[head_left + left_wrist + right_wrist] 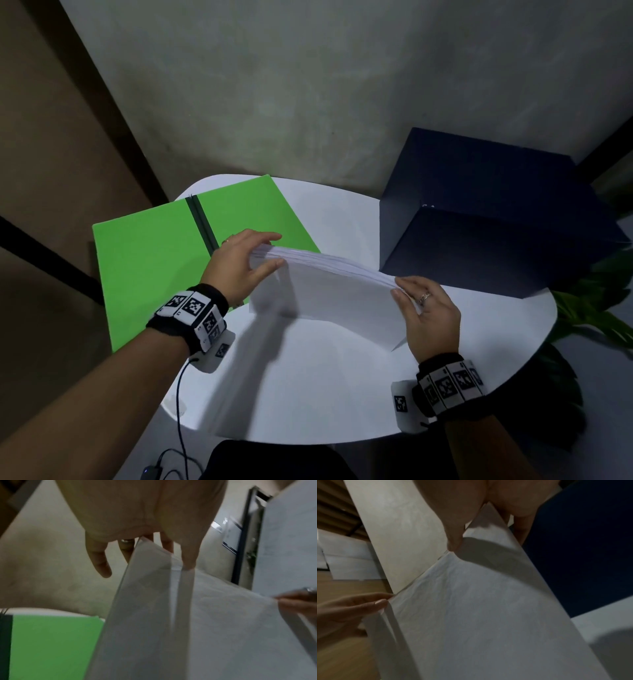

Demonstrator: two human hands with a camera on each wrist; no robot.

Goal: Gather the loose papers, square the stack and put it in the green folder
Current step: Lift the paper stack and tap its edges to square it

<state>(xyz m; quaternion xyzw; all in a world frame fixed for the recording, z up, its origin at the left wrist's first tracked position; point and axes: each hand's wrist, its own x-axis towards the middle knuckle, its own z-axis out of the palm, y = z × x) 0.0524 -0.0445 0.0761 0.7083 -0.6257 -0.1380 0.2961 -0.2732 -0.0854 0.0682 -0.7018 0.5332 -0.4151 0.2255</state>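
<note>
Your left hand (pixel 239 263) and right hand (pixel 428 315) each pinched an end of the paper stack (pixel 329 294). Its sheets looked uneven. They could have fanned or slipped short of the green folder (pixel 147 260).

On the table (pixel 308 394), the folder (pixel 154 260) lay open at the left side, its left part reaching past the table's edge. The box (pixel 479 212) stood at the far right of the table. The paper stack (pixel 329 294) stood on edge on the table between folder and box, its left end overlapping the folder. The left hand (pixel 239 263) held the stack's left end, the right hand (pixel 428 315) its right end. A plant (pixel 589 308) was right of the table, nearer than the box.
</note>
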